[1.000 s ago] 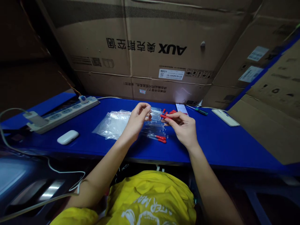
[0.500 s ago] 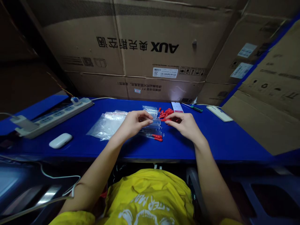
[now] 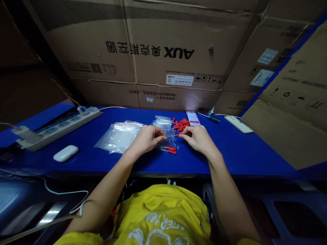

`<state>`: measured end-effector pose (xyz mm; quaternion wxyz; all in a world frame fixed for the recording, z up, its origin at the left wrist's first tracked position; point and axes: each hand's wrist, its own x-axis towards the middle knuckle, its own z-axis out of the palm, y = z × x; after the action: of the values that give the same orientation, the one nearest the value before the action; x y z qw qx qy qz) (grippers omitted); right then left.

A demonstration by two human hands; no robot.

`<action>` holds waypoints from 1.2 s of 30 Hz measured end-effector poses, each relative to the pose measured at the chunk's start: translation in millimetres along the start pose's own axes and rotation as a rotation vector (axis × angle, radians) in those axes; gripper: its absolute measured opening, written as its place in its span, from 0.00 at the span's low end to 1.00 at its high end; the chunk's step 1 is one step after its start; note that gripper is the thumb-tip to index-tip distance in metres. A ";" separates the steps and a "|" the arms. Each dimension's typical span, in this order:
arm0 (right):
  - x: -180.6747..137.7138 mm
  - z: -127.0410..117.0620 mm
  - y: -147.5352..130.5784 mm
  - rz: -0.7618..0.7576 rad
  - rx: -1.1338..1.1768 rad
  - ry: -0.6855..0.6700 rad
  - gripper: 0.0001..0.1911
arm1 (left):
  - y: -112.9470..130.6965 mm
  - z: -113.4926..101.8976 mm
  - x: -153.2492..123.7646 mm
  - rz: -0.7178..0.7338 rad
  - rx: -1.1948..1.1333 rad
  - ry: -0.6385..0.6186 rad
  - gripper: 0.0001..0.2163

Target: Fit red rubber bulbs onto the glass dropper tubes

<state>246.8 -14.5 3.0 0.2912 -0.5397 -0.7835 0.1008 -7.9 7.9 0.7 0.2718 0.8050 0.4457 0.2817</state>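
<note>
I'm looking down at both hands working low over the blue tabletop [image 3: 242, 153]. The left hand [image 3: 145, 140] is closing its thumb and forefinger on a thin clear tube [image 3: 169, 136], with the other fingers curling under. The right hand [image 3: 199, 139] is pinching a small red rubber bulb [image 3: 177, 135] at its fingertips, right at the end of that tube, so the two hands are almost meeting. Tube and bulb are sitting just above a row of clear tubes [image 3: 163, 123] lying side by side on the table between the hands. Two finished droppers with red caps [image 3: 171, 150] are lying at the near edge of that row. A loose pile of red bulbs [image 3: 182, 124] is resting just beyond the right hand, beside a white phone [image 3: 193, 118]. Crumpled clear plastic bags [image 3: 117, 136] are lying left of the left hand, and farther left I'm seeing a white oval case [image 3: 65, 153] and a white power strip [image 3: 60, 125]. A large cardboard box [image 3: 153, 71] is standing behind the table.
</note>
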 end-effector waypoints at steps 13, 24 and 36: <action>3.6 10.1 3.1 0.051 0.071 -0.227 0.04 | -12.1 -5.6 3.5 0.003 0.271 0.011 0.07; 1.9 16.9 -1.9 0.061 0.088 -0.276 0.03 | -15.6 -8.6 2.0 0.066 0.291 -0.085 0.08; -4.0 -13.6 10.4 0.051 0.121 -0.188 0.03 | 1.3 -10.0 -2.0 0.334 0.213 -0.135 0.07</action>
<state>263.7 -16.1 7.7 0.2458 -0.5290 -0.7859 0.2052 -14.9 7.4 8.1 0.1641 0.9090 0.3140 0.2194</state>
